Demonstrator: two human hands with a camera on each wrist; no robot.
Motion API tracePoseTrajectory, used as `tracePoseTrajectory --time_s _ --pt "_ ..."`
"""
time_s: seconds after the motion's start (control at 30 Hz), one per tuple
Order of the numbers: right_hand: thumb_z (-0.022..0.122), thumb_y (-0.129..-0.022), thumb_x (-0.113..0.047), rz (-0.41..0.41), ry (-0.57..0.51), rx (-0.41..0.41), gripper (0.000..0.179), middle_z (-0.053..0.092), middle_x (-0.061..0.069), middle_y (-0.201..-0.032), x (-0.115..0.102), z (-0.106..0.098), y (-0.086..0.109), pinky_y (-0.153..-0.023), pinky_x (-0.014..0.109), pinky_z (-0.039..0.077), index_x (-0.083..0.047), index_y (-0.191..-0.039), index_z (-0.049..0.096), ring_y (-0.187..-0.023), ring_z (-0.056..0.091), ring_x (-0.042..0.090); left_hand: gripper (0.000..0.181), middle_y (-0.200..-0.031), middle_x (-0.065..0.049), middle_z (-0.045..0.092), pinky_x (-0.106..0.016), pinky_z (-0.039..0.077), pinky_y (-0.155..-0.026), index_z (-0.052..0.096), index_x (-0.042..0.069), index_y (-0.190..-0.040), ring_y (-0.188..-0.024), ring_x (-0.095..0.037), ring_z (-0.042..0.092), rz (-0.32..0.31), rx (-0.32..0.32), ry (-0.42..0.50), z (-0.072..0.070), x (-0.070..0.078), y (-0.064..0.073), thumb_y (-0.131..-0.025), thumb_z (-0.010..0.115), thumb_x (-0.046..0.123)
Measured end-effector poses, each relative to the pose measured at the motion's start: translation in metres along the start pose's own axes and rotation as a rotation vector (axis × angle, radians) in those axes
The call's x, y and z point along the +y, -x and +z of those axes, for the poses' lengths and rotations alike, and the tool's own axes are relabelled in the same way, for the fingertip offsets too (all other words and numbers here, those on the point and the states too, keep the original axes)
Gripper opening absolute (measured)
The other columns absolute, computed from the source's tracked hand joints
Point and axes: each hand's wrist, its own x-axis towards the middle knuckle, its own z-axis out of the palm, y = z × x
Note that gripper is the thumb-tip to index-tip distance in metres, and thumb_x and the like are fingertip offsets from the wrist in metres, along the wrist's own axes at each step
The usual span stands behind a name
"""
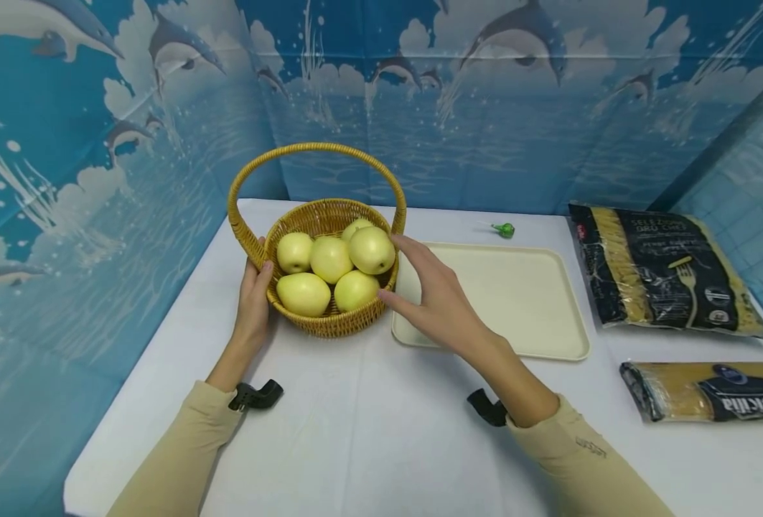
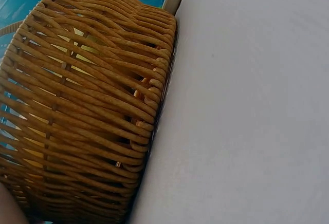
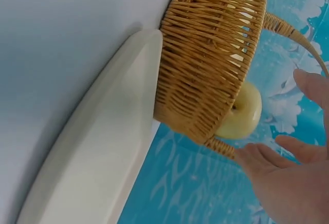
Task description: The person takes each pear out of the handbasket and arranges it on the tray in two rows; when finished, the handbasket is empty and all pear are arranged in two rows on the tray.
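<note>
A wicker basket [image 1: 329, 327] with a tall hoop handle stands on the white table, holding several yellow-green apples [image 1: 331, 260]. My left hand [image 1: 252, 301] grips the basket's left side, thumb at the rim beside the handle's base. In the left wrist view the woven wall [image 2: 87, 100] fills much of the frame and hides most of that hand. My right hand [image 1: 439, 301] reaches to the basket's right rim with thumb and fingers spread apart. Its fingertips are close by the upper right apple [image 1: 372, 250], which also shows above the rim in the right wrist view.
A cream tray [image 1: 517, 301] lies right of the basket, its left edge close to it, under my right hand. Behind it is a small green-wrapped lollipop [image 1: 504, 230]. Two pasta packs, one large [image 1: 665, 269] and one long [image 1: 717, 391], lie at the right. Dolphin-print curtains [image 1: 368, 129] enclose the table.
</note>
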Motion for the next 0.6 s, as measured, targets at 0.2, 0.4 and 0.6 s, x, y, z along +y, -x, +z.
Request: tracePoseTrajectory --time_s 0.2,0.4,0.6 --pt "0.075 -0.1 -0.031 0.021 -0.031 0.001 0.078 0.036 0.007 -0.17 -0.005 0.017 -0.027 -0.125 0.054 0.037 -0.014 -0.165 0.035 -0.156 0.037 0.027 0.063 -0.177 0.001 0.017 -0.035 0.012 -0.134 0.016 0.022 -0.171 -0.163 -0.012 0.015 -0.009 0.002 0.011 0.001 0.001 0.001 -0.114 0.042 0.035" --pt "0.074 -0.1 -0.027 0.114 -0.013 0.016 0.078 0.037 0.011 -0.169 -0.015 0.029 -0.042 -0.12 0.055 0.041 -0.009 -0.164 0.034 -0.149 0.046 0.033 0.063 -0.177 0.001 0.018 -0.036 0.012 -0.134 0.016 0.022 -0.171 -0.162 -0.013 0.016 -0.019 0.0 0.01 0.002 0.001 0.002 -0.114 0.042 0.034" --pt "0.074 -0.099 -0.02 0.215 0.136 -0.005 0.081 0.038 0.021 -0.166 -0.031 0.037 -0.057 -0.122 0.055 0.04 -0.002 -0.164 0.03 -0.151 0.041 0.038 0.064 -0.177 0.001 0.017 -0.036 0.011 -0.134 0.015 0.021 -0.171 -0.163 -0.013 0.015 -0.016 0.006 -0.006 0.001 0.002 0.001 -0.114 0.042 0.034"
